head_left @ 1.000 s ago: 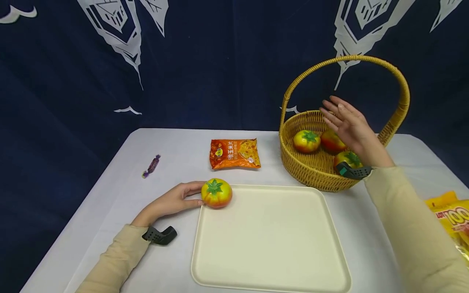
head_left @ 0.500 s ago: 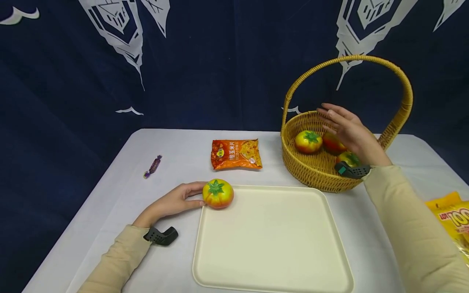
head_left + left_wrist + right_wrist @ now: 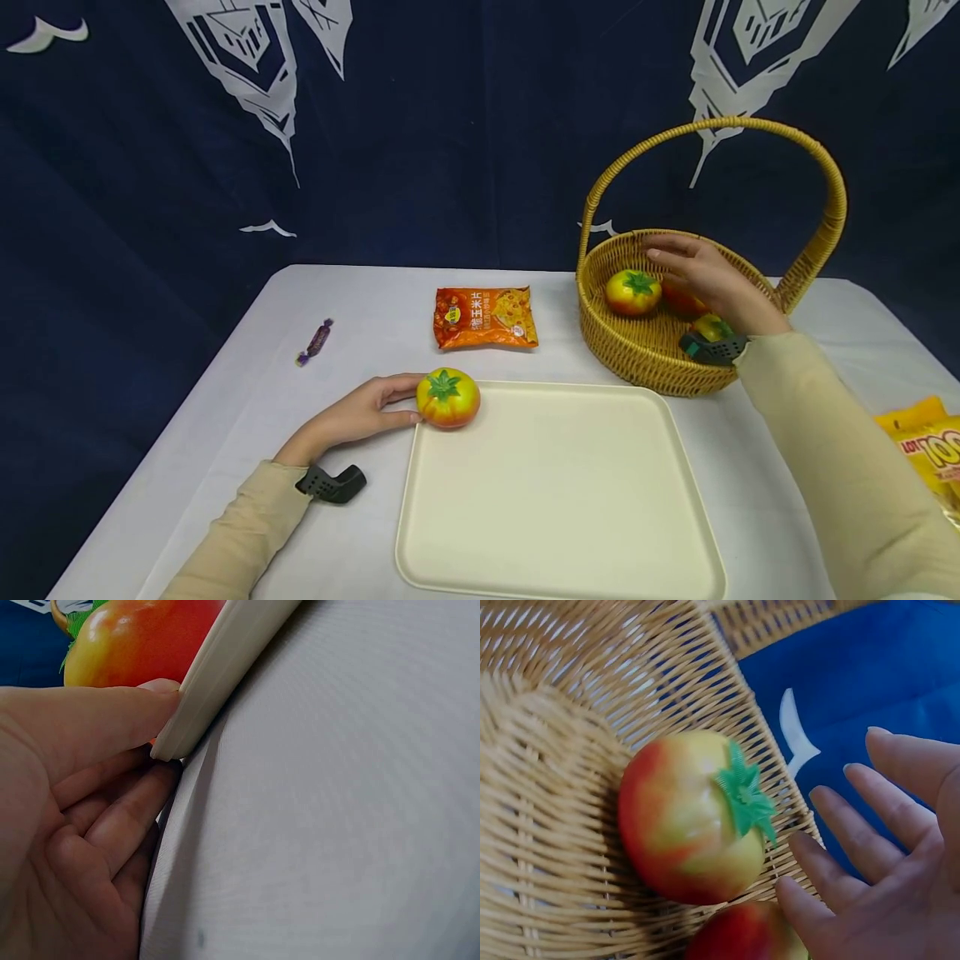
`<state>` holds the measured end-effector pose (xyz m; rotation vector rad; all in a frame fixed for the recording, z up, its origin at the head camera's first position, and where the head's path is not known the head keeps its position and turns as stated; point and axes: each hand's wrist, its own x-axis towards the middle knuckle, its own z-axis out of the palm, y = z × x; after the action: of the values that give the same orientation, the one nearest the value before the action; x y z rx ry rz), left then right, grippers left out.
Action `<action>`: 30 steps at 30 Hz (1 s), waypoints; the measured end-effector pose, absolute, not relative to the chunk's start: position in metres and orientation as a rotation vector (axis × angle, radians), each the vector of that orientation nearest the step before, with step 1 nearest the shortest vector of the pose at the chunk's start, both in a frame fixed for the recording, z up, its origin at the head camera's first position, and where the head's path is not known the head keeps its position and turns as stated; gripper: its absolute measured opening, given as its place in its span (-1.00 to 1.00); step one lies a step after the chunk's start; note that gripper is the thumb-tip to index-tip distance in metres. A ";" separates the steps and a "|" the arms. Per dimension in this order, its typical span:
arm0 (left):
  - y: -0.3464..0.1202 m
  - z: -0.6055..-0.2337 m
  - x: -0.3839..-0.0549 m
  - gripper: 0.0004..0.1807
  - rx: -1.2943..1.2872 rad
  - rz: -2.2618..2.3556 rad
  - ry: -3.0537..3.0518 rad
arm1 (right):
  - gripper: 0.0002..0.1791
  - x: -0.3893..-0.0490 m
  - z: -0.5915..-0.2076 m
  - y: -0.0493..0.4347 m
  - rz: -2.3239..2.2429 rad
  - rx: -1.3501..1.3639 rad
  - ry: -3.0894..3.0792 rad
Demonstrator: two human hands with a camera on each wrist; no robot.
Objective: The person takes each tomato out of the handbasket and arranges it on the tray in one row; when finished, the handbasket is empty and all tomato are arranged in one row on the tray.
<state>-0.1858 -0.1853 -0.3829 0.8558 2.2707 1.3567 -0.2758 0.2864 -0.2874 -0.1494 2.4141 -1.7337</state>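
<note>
A yellow-red toy tomato (image 3: 447, 398) with a green leafy top sits at the back left corner of the cream tray (image 3: 558, 492). My left hand (image 3: 367, 408) grips that corner beside it; in the left wrist view the thumb (image 3: 112, 716) lies at the tray rim (image 3: 217, 675) and bent fingers reach to its edge. At the back right, my right hand (image 3: 708, 275) hovers in the wicker basket (image 3: 637, 354), fingers spread and holding nothing. Around it lie a toy tomato (image 3: 633, 292), one partly behind the hand and another (image 3: 711, 327) by the wristband.
The basket's tall handle (image 3: 813, 150) arches over the right hand. An orange snack packet (image 3: 485, 317) lies behind the tray, a purple wrapped candy (image 3: 315, 342) at left. A yellow bag (image 3: 926, 450) stands at the right edge; a dark blue curtain (image 3: 450, 150) hangs behind.
My right hand has come down from above the basket to inside its rim, close over the tomatoes. The left hand, the tray and its tomato have stayed in place.
</note>
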 end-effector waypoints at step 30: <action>-0.186 -0.384 -0.186 -0.40 0.825 1.337 2.282 | -0.44 -0.287 -0.299 0.274 -1.175 -0.370 2.628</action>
<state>-0.1861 -0.1860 -0.3840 0.8254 2.2824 1.3368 -0.2866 0.2745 -0.2985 -0.3701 2.6279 -1.1755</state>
